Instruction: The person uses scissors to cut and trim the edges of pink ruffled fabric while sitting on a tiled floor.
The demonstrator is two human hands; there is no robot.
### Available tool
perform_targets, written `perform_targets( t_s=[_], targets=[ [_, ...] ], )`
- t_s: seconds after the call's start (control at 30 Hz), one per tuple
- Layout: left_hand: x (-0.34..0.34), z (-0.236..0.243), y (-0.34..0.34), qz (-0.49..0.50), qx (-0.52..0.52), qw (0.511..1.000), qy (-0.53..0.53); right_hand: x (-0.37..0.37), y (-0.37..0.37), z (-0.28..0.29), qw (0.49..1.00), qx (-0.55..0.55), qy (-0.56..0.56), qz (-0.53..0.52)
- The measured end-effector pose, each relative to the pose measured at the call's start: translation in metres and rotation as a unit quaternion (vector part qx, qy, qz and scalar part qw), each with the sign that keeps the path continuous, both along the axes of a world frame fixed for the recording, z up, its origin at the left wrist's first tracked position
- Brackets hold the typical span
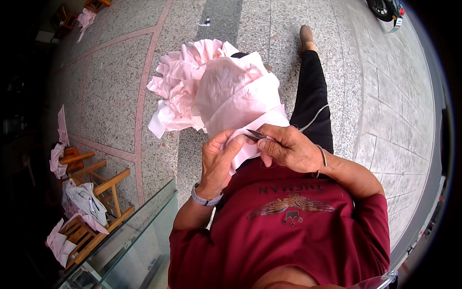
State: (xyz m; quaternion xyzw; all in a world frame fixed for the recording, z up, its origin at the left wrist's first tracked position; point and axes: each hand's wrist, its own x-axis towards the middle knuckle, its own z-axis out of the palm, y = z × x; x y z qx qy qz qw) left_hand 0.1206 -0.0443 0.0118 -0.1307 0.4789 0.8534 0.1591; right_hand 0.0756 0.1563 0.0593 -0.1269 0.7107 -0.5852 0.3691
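Note:
A large bundle of pale pink fabric [236,91] lies across my lap and spills in ruffled folds to the far left. My left hand [219,159] pinches the near edge of this fabric between thumb and fingers. In my right hand [293,148] are small dark thread snips [256,135], their two pointed blades parted and aimed left at the cloth edge by my left thumb. Fine loose threads hang near my right fingers. The lower part of the snips is hidden inside my right hand.
Wooden chairs [111,190] draped with pink and white cloth [85,200] stand at the left. A glass-sided case [144,241] is close by my left elbow. Speckled stone floor [115,86] spreads ahead, with a small white scrap [206,22] on it. A vehicle wheel [380,8] shows at far right.

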Motion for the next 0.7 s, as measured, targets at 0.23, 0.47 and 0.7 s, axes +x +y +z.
perform_targets(
  t_s=[0.23, 0.47, 0.7],
  targets=[
    [0.001, 0.002, 0.001, -0.008, 0.001, 1.0, 0.001, 0.001, 0.0, -0.01, 0.999, 0.003, 0.029, 0.014],
    [0.002, 0.0, 0.001, -0.004, -0.001, 1.0, -0.008, 0.0, 0.0, -0.009, 1.0, 0.011, 0.008, 0.008],
    [0.002, 0.004, 0.003, 0.003, 0.022, 1.0, -0.021, 0.0, -0.001, -0.015, 1.0, -0.019, -0.02, -0.001]
  ],
)
